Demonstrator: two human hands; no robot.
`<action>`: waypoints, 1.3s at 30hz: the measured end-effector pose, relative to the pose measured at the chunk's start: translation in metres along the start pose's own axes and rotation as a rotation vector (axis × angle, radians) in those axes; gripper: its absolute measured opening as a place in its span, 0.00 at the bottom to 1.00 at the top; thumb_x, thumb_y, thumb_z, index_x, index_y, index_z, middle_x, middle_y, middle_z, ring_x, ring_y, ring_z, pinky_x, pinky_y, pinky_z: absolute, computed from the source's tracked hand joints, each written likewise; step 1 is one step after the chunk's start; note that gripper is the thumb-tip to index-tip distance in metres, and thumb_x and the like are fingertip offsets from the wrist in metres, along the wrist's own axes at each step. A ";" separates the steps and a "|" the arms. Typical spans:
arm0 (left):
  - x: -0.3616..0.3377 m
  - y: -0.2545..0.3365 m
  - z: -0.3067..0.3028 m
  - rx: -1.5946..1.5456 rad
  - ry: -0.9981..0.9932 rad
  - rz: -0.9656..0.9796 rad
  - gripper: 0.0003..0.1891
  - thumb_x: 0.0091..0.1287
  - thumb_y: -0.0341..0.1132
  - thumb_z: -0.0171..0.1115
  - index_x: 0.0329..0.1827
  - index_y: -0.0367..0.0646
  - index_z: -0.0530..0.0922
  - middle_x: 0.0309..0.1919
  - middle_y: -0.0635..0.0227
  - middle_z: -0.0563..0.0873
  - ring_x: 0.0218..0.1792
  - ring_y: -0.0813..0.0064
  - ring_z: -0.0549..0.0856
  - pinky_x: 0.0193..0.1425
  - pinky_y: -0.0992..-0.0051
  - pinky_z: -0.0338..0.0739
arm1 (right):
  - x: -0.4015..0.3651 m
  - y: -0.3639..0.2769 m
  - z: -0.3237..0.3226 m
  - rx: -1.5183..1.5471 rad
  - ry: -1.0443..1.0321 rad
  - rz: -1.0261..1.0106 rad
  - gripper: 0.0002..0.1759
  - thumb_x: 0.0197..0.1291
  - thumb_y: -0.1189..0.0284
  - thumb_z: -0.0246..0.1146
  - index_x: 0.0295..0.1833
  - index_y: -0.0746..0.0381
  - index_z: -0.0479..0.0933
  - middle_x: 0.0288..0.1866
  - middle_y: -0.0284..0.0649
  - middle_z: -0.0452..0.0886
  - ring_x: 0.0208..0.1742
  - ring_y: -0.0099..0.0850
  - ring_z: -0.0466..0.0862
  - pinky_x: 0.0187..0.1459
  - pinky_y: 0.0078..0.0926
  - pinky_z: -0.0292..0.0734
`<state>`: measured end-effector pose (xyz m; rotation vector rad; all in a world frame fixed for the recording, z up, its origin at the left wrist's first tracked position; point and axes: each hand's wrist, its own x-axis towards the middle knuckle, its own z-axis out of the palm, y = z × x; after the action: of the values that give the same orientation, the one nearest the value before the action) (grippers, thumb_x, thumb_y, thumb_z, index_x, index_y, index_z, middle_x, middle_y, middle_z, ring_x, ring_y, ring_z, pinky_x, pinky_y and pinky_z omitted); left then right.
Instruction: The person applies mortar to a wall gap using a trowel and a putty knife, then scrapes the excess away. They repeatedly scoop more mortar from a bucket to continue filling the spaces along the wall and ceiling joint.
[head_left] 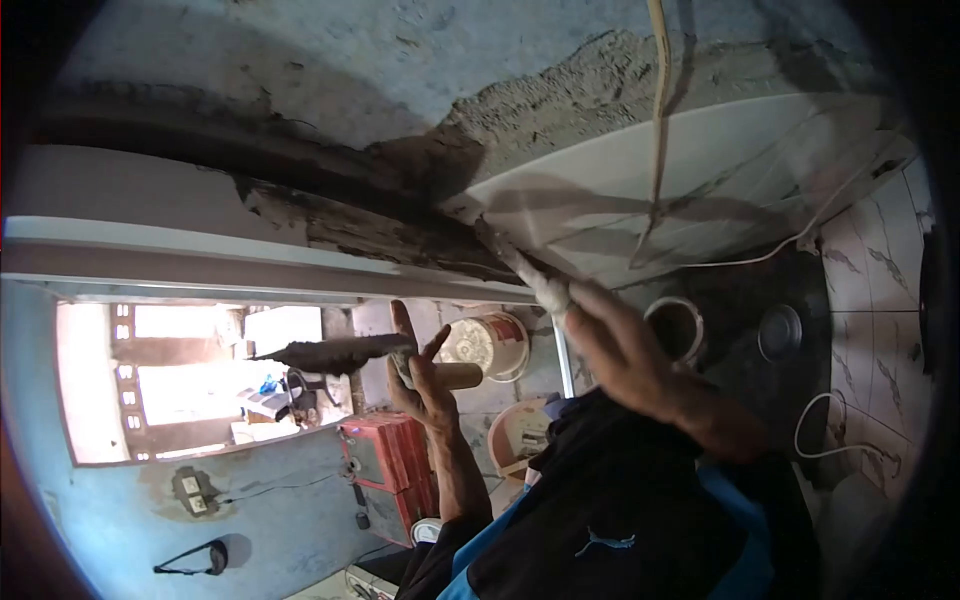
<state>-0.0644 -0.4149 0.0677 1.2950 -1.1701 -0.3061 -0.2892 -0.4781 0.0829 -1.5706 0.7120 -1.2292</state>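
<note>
My left hand [428,398] is wrapped round a trowel, with some fingers stretched out. The tan handle [458,376] sticks out on one side, and the blade [335,353] carries a lump of dark wet mortar. Higher up, my right hand [635,358] is closed on a narrow, pale-crusted hand tool [530,272]; its exact kind does not show. That tool's tip reaches the corner of the marbled tile panel [590,190], beside a rough, dark mortar strip [400,235] along the white frame [240,262].
A cable [659,110] hangs across the tile panel. Rough cement [570,95] borders the blue wall. Below stand a mortar-stained bucket [500,345], a dark-filled bucket [675,328], a tan tub [508,440] and red crates [400,460]. A round lid-like disc [780,332] lies on the floor.
</note>
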 end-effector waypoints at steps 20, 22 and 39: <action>-0.003 -0.023 -0.039 0.214 0.067 0.031 0.22 0.69 0.35 0.49 0.62 0.30 0.64 0.61 0.43 0.65 0.57 0.55 0.74 0.47 0.66 0.81 | 0.028 -0.035 0.105 0.119 0.010 0.018 0.36 0.59 0.68 0.63 0.68 0.71 0.57 0.45 0.50 0.71 0.45 0.37 0.75 0.42 0.32 0.71; -0.003 -0.021 -0.037 0.201 0.080 0.007 0.21 0.69 0.33 0.51 0.62 0.31 0.64 0.60 0.43 0.66 0.56 0.55 0.75 0.47 0.67 0.81 | 0.030 -0.034 0.105 0.140 0.023 0.020 0.36 0.59 0.68 0.63 0.68 0.71 0.57 0.45 0.49 0.71 0.45 0.37 0.75 0.41 0.31 0.71; 0.019 0.005 -0.018 -0.043 -0.067 0.017 0.27 0.71 0.42 0.45 0.64 0.26 0.61 0.65 0.42 0.63 0.61 0.56 0.73 0.37 0.64 0.86 | 0.055 0.010 0.038 -0.163 -0.096 -0.365 0.27 0.56 0.75 0.61 0.63 0.64 0.66 0.43 0.46 0.74 0.37 0.35 0.82 0.32 0.28 0.81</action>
<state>-0.0443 -0.4170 0.0840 1.2449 -1.2244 -0.3620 -0.2351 -0.5167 0.0930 -1.9422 0.4858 -1.3724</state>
